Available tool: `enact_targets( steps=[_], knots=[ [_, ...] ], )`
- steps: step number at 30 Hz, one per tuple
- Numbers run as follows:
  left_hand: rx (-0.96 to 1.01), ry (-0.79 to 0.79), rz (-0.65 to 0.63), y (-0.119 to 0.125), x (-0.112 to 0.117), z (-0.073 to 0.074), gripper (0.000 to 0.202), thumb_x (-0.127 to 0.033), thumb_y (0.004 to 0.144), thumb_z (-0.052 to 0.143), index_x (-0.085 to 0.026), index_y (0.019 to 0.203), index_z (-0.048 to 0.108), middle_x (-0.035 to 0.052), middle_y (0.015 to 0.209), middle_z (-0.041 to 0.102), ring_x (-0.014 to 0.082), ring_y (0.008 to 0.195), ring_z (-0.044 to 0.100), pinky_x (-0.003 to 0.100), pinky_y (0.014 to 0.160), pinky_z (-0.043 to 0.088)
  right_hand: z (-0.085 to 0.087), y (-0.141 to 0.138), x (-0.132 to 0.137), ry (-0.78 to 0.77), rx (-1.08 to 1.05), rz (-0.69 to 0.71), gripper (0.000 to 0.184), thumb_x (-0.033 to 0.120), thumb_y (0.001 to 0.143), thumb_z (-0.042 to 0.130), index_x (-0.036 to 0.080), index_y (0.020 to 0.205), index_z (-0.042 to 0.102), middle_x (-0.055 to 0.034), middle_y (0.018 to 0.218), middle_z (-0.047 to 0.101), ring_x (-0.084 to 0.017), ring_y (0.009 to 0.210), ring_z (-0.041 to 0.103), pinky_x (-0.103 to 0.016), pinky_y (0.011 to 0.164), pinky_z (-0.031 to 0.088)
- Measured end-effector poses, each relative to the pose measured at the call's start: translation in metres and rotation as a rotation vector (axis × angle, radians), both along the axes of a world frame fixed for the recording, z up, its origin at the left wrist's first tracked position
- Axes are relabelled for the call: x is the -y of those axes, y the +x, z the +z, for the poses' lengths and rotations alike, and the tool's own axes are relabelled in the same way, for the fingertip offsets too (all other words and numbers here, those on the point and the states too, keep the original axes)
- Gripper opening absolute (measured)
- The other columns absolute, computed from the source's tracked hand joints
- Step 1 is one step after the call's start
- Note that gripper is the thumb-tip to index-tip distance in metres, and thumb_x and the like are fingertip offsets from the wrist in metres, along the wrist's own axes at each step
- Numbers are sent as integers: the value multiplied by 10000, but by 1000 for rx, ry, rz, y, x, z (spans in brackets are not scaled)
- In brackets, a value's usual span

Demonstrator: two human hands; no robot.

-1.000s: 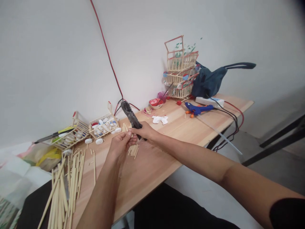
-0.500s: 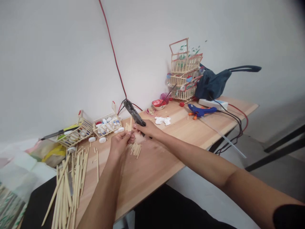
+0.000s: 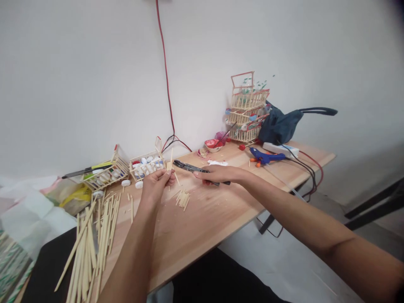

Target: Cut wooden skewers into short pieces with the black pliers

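Note:
My left hand is closed in a pinch around several thin wooden sticks, which point upward; one rises longer than the others. In my right hand are black pliers, gripped by the handles. Their jaws point left and lie close to the upper part of the held sticks; whether they touch cannot be made out. Below and between my hands, a small pile of short wooden sticks lies on the wooden table.
Long wooden sticks lie at the left. Two small stick-built carts with white caps stand near the wall. Farther right are a bowl of red paint, stacked carts, a blue glue gun, a power strip and a dark bag.
The pliers have swung from steeply upright to nearly level, and my right hand has moved right. My left hand still holds its sticks. The camera view has shifted slightly.

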State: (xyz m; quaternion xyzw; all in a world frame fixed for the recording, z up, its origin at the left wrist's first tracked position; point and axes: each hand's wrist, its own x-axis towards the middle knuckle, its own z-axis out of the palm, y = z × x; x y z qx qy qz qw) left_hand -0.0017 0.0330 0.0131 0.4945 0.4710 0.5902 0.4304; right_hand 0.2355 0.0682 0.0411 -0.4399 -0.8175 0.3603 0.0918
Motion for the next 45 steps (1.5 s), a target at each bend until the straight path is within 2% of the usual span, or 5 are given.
enact_targets(
  steps=[7,14,25,36,45],
  knots=[
    [-80,-53,-109,2,3,-1,339,-414,615,765,-103,737,708,35,648,655,99,565,546,236,581,427,0,-11,1,-6,-37,34,671,774,792,381,142,799,605,-63,744,640,-124,584,557,-224,506,403],
    [11,-119,-175,3,5,3,319,-377,593,788,-102,732,705,18,615,632,74,539,519,209,559,410,-4,-12,0,-9,-83,34,667,750,807,401,140,960,625,-42,731,624,-105,562,545,-200,474,387],
    [103,-236,-324,0,6,6,267,-298,593,799,-97,738,700,12,615,613,60,545,530,179,561,436,7,-5,12,63,-26,28,669,770,796,376,141,852,596,-39,680,603,-99,528,521,-203,467,369],
    [-119,-142,-167,6,7,2,283,-387,604,752,-114,641,689,42,611,633,97,530,523,233,552,431,4,-9,16,223,45,-8,681,786,800,320,154,711,560,-29,630,561,-111,555,489,-225,498,313],
    [-414,1,-7,11,4,-3,264,-390,684,648,-144,588,649,28,559,622,128,508,532,249,531,417,5,-10,15,83,45,-14,736,815,785,290,142,786,589,-52,652,599,-101,494,516,-213,451,364]
  ],
)
